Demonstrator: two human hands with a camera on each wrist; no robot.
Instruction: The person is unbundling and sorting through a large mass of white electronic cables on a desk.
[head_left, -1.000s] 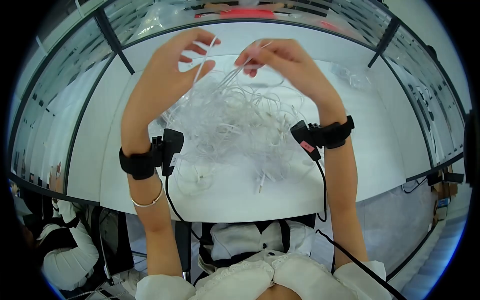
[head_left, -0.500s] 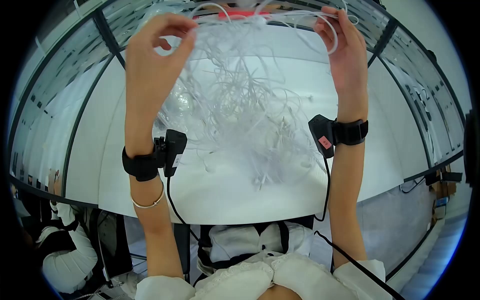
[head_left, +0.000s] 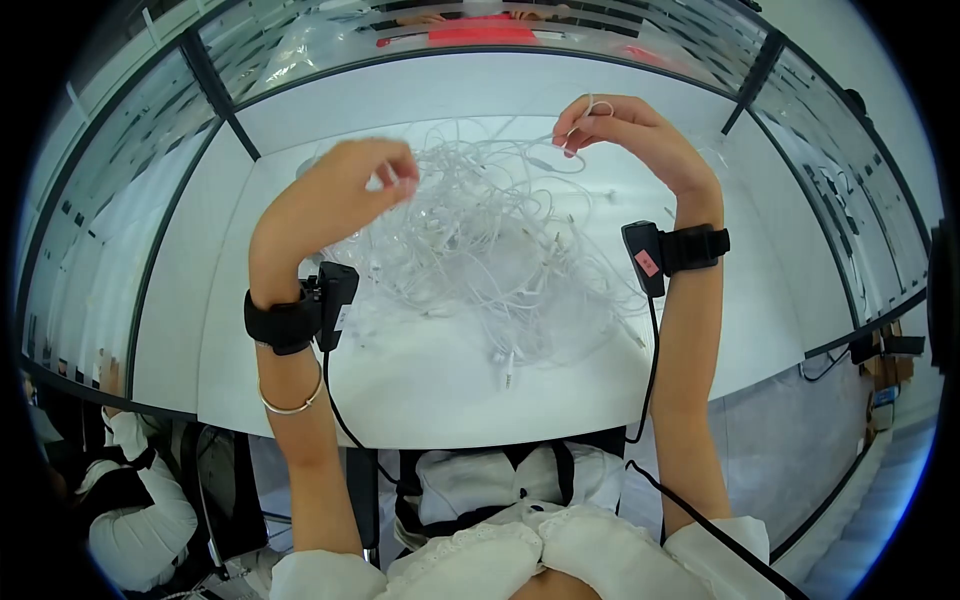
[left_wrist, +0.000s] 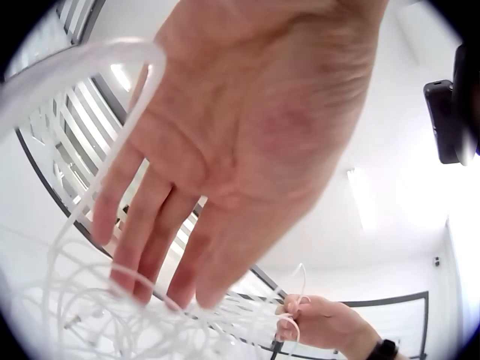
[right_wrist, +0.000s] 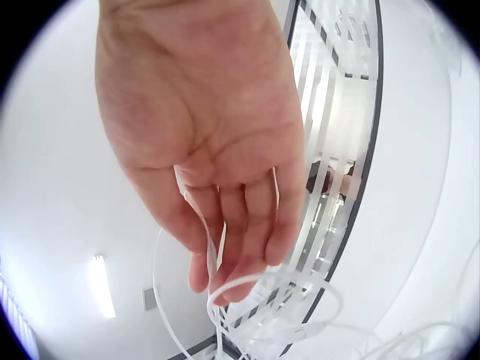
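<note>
A tangled pile of thin white cables [head_left: 490,230] lies on the white table. My right hand [head_left: 645,135] is above the pile's far right side and pinches a white cable [right_wrist: 212,262] between thumb and fingers; a loop of it hangs at the fingertips. On the left, my left hand [head_left: 335,195] hovers over the pile's edge. In the left wrist view the left hand [left_wrist: 240,127] has its fingers extended downward, tips close to the cables [left_wrist: 97,307]; whether they touch any is unclear. One cable passes near its palm side.
Low white panels with striped glass [head_left: 480,85] surround the white table [head_left: 440,405] at the back and sides. Beyond the back glass lies a red item [head_left: 480,32]. Another person in white sleeves [head_left: 140,520] is at the lower left.
Both hands have come down from their raised position, and the right hand has moved inward with the pinched cable. The lifted cables have dropped back onto the pile.
</note>
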